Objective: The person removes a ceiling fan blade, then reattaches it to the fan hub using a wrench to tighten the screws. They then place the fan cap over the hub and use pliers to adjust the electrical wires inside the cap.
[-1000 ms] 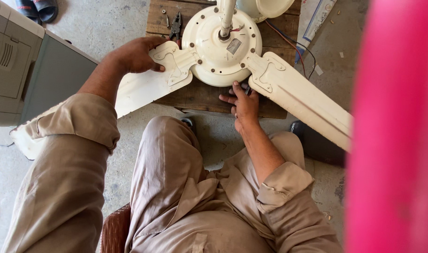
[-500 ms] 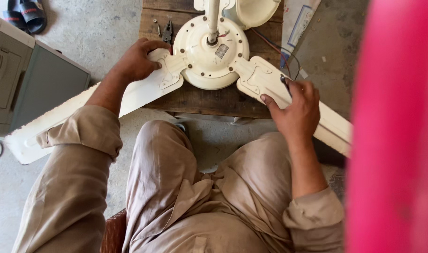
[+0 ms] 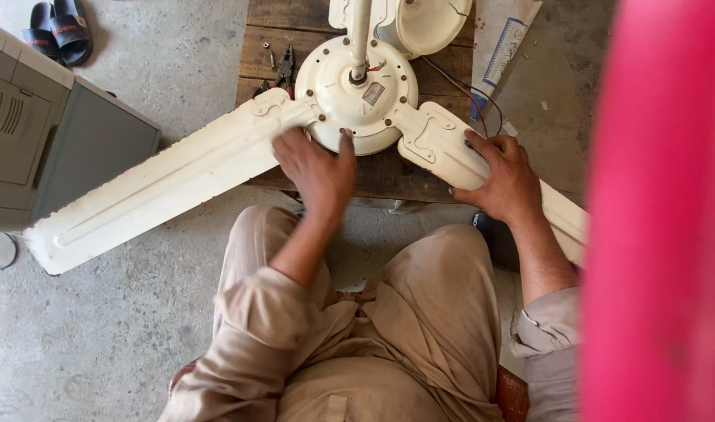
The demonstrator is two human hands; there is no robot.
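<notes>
here, left hand (image 3: 317,173) on fan motor (image 3: 356,95), right hand (image 3: 504,177) gripping blade (image 3: 443,147)

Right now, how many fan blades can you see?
2. One long blade stretches left over the floor; the other blade runs right under the right hand. A third may be hidden.

The person is wearing a loose khaki shirt with sleeves (image 3: 257,312) rolled to the forearms and matching khaki trousers (image 3: 420,312), leaving the left hand (image 3: 317,170) and right hand (image 3: 504,178) bare.
</notes>
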